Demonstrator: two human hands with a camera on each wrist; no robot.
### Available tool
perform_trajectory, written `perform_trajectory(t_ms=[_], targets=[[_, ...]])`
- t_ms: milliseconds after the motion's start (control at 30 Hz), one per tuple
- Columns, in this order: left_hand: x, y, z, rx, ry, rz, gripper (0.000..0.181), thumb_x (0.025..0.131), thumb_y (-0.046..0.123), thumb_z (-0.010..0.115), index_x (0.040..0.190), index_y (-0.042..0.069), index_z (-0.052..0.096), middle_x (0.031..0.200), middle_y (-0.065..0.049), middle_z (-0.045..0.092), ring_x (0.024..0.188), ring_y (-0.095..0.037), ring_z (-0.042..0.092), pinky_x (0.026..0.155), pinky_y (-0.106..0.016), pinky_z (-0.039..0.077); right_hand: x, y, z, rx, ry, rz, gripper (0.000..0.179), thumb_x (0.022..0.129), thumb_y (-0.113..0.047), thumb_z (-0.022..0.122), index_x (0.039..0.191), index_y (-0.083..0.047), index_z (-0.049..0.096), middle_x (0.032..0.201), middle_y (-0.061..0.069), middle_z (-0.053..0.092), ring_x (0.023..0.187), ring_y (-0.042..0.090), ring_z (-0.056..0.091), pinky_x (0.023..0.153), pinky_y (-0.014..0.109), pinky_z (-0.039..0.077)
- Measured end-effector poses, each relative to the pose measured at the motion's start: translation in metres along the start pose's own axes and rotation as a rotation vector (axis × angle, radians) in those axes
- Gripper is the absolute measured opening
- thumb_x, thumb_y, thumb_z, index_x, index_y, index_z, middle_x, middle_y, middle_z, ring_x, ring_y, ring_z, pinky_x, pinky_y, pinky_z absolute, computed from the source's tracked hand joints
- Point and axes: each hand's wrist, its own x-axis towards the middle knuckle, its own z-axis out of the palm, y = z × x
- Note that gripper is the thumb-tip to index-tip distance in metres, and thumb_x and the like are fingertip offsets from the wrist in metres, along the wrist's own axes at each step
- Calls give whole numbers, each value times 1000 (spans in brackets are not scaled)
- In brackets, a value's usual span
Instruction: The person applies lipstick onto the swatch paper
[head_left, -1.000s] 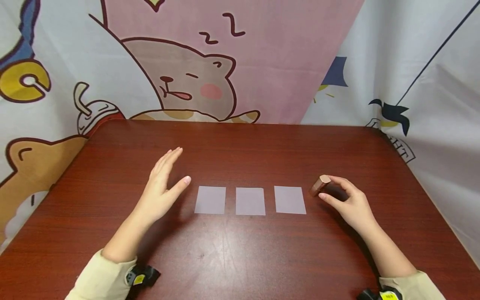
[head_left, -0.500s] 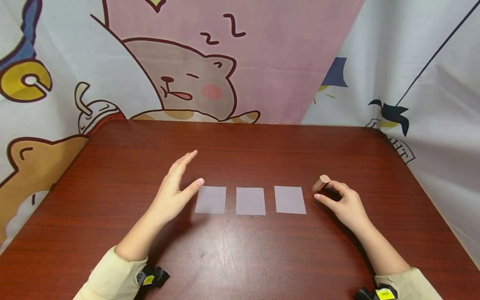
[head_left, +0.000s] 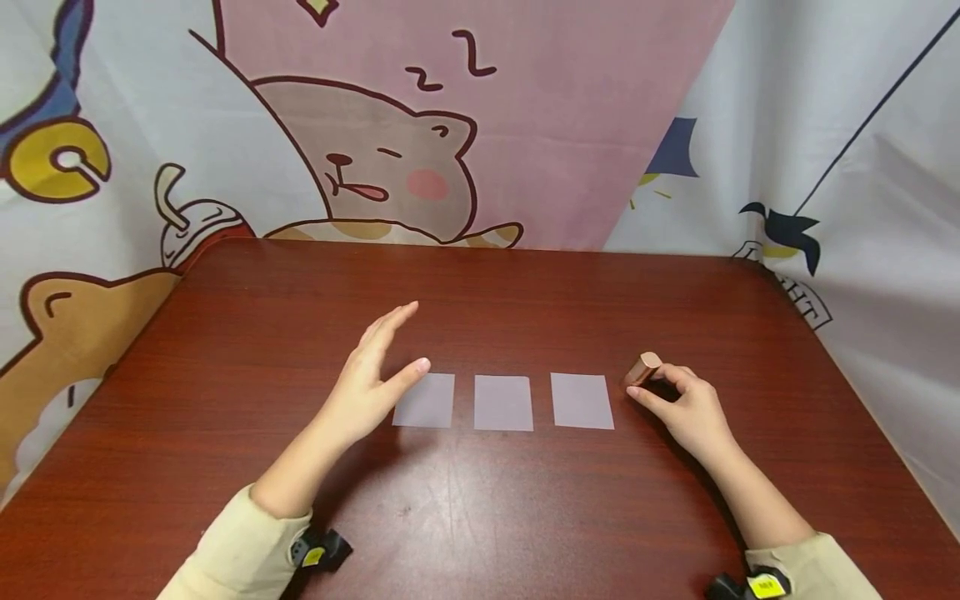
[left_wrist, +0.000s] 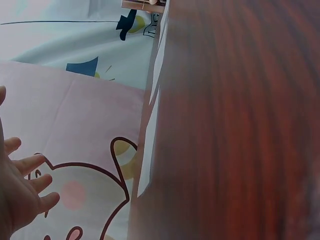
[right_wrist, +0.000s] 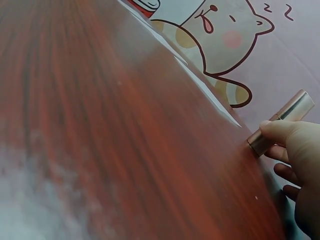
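A rose-gold lipstick tube (head_left: 642,368) stands slightly tilted on the table, to the right of three white paper squares. My right hand (head_left: 692,414) pinches it between thumb and fingers; in the right wrist view the thumb lies across the tube (right_wrist: 290,110). My left hand (head_left: 367,385) hovers with fingers straight and spread, holding nothing. Its thumb overlaps the left paper square (head_left: 429,407) in the head view. The middle square (head_left: 503,404) and the right square (head_left: 582,402) lie flat in a row beside it.
The reddish-brown wooden table (head_left: 480,508) runs back to a printed cloth (head_left: 555,125) with cartoon animals behind it. A black wrist camera (head_left: 324,550) is strapped at the left cuff, another device (head_left: 750,585) at the right cuff.
My left hand has moved right, toward the left paper square. My right hand has edged left and closed its thumb against the lipstick tube, which has hardly moved.
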Motion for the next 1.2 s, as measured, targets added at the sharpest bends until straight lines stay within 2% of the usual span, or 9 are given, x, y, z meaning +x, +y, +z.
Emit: perform_trajectory(t_ms=[233,500,833,967,1100,1200], targets=[[2,1,6,-18,-12,10,62,86,34,60,140,27,30,140,7,32,129,-13,24,99,-49,24,1,-9,2,42,48,0,16,73,-21,76,79,-13,63,80,3,58,71,15,49,60,19,36],[5,4,10,-16,-17,25,63,85,34,61,139,26,31,140,8,32,129,-12,24,100,-47,24,1,-29,5,60,94,-8,17,69,-17,78,76,-15,63,75,3,58,64,17,46,55,20,33],[10,10,12,-22,-20,31,63,85,37,59,140,29,30,140,10,31,129,-11,24,99,-49,25,2,-58,9,121,86,-98,19,68,-12,79,77,-15,63,72,1,57,64,16,47,56,23,35],[12,12,12,-34,-14,43,62,85,35,60,139,30,30,140,11,31,128,-10,25,99,-48,25,4,-76,6,149,96,-143,19,67,-7,78,74,-12,62,70,2,56,63,11,45,55,23,33],[16,22,10,-51,-11,53,62,84,27,62,139,26,32,139,9,33,128,-10,26,100,-45,25,5,-106,-1,162,107,-190,19,65,2,76,75,-5,61,71,6,57,63,10,44,54,23,33],[19,40,6,-78,-9,58,61,84,19,62,138,16,35,139,0,36,127,-15,28,100,-45,24,6,-124,-5,161,109,-216,20,64,6,76,76,-3,62,71,10,58,64,14,46,55,24,33]])
